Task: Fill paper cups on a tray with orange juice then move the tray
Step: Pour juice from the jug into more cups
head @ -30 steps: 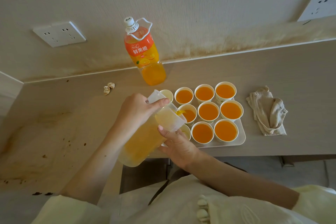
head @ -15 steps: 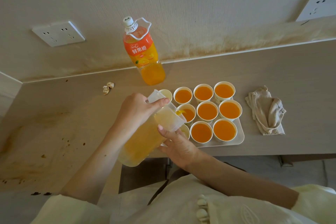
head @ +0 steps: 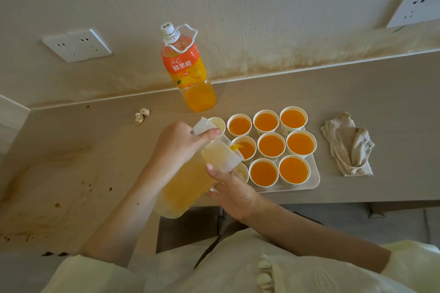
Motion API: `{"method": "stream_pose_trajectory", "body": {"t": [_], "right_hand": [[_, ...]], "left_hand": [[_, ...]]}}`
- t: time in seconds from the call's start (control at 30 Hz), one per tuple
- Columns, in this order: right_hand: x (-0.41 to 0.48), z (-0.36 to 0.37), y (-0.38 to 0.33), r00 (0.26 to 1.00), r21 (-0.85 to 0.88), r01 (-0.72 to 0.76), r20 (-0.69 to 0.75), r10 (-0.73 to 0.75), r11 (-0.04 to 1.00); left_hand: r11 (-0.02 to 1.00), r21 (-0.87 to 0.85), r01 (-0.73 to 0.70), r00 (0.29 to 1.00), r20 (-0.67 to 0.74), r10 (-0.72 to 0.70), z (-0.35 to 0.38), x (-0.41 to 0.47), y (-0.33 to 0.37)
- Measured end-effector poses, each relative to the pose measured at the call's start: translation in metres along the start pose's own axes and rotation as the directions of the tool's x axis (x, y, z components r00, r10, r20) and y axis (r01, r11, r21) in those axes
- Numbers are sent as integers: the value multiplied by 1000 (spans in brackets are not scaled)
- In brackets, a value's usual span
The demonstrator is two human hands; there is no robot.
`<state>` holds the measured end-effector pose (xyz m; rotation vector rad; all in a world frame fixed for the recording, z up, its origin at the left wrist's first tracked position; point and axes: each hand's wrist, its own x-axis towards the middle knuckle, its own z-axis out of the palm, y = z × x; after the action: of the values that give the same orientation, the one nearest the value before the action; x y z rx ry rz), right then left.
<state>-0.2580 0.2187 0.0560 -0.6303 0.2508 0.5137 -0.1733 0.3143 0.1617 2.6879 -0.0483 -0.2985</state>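
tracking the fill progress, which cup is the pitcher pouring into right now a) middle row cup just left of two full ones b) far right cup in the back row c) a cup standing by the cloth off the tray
A: the tilted pitcher has its spout over the middle-row cup, with an orange stream dropping into it.

The tilted translucent plastic pitcher (head: 190, 181) hides most of the near-left white paper cup (head: 242, 171) and the left end of the pale rectangular tray (head: 313, 170), and the right edge crops a white wall socket (head: 416, 10).
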Motion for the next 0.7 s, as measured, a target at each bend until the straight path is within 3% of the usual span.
{"method": "stream_pose_trajectory", "body": {"t": [0.7], "right_hand": [[-1, 3, 1, 1000, -10, 8, -1, -8, 1000]], "left_hand": [[1000, 8, -1, 1000, 3, 1, -1, -2, -1]]}}
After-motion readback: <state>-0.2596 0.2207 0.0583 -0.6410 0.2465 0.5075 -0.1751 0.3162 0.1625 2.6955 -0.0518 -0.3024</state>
